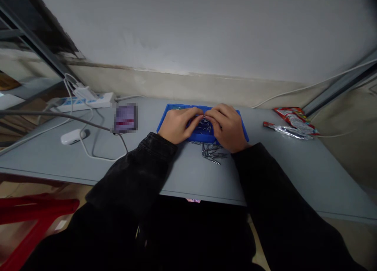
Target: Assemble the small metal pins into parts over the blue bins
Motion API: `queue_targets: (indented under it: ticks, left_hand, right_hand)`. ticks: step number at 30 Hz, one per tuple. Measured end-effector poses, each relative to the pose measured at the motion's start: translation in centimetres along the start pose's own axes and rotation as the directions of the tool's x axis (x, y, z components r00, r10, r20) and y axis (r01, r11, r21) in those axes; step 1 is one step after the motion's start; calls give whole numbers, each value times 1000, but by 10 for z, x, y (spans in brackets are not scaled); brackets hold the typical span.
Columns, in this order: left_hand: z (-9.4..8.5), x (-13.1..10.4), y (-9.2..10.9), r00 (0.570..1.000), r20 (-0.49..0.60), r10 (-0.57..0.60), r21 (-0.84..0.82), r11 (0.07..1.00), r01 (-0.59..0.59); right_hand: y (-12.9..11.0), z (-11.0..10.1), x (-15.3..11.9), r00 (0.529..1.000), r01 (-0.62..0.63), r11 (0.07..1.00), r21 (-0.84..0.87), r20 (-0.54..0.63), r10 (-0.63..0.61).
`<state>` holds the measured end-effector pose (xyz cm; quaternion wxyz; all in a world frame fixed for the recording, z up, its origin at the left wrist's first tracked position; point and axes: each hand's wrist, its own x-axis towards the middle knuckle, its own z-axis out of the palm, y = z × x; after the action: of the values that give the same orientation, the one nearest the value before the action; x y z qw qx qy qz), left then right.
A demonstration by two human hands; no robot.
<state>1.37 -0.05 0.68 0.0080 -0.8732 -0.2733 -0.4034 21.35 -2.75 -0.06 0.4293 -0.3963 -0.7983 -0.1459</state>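
Over a blue tray [202, 138] both hands meet with their fingertips pinched together. My left hand [176, 123] comes in from the left, thumb and index finger closed. Opposite it, my right hand [228, 125] has its thumb and fingers closed at the same spot. Whatever sits between the fingertips is too small to make out. Small, thin metal pieces [205, 125] lie inside the tray below the fingers. In front of the tray, a loose pile of slim, dark metal pieces [212, 151] rests on the grey table [188, 176].
At the left stand a white power strip [88, 101] with plugs and cables, a white rounded case [71, 136] and a blurred-out small item [125, 118]. To the right lie a red snack packet [296, 119] and a silver wrapper [290, 131]. A wall rises behind the table.
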Motion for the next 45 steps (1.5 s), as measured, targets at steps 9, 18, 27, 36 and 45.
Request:
queue_targets:
  ticks: [9, 18, 27, 36, 45]
  left_hand:
    - [-1, 1, 1, 1000, -9, 9, 5, 1000, -9]
    - [-1, 0, 1, 1000, -2, 11, -3, 1000, -11]
    - [0, 1, 1, 1000, -4, 19, -14, 1000, -19]
    - [0, 1, 1, 1000, -4, 17, -11, 1000, -17]
    - [0, 1, 0, 1000, 5, 14, -9, 1000, -14]
  right_hand:
    - [0, 0, 0, 1000, 5, 1000, -4, -1, -5]
    - [0, 0, 0, 1000, 13, 1000, 5, -8, -12]
    - [0, 1, 0, 1000, 16, 1000, 8, -8, -16]
    - [-1, 0, 0, 1000, 18, 1000, 19, -23, -17]
    - [0, 0, 0, 1000, 14, 1000, 25, -15, -14]
